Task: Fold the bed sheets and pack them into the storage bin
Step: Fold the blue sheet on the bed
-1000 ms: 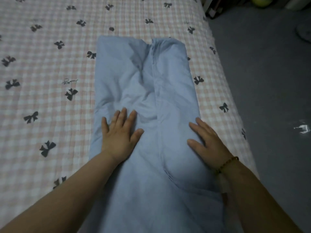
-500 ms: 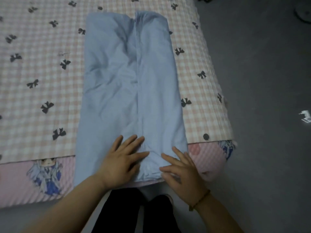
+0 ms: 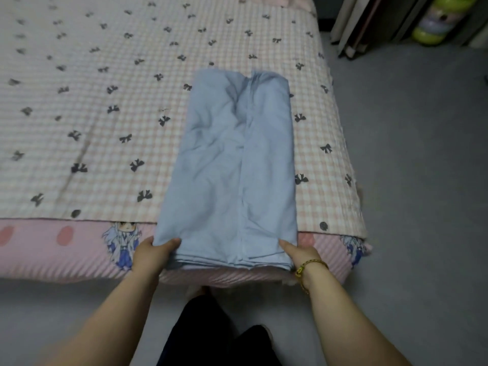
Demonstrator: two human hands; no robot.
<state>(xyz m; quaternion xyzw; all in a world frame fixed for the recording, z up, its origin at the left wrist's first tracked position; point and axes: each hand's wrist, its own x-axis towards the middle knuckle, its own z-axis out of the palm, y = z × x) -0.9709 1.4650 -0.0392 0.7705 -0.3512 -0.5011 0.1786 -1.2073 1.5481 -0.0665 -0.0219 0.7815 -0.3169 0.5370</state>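
— How many sheets?
— One blue sheet [image 3: 232, 167], folded into a long strip. It lies on the bed [image 3: 92, 101], near end at the edge.
— And the hands?
— Two. The left hand [image 3: 151, 256] and right hand [image 3: 299, 253] each have a grip closed on one near corner. One bracelet [image 3: 307, 266] circles the right wrist.

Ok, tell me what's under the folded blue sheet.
The folded blue sheet lies on the checked bow-print cover, its near end over the pink striped edge. The left hand and right hand grip its near corners; any fingers beneath are hidden.
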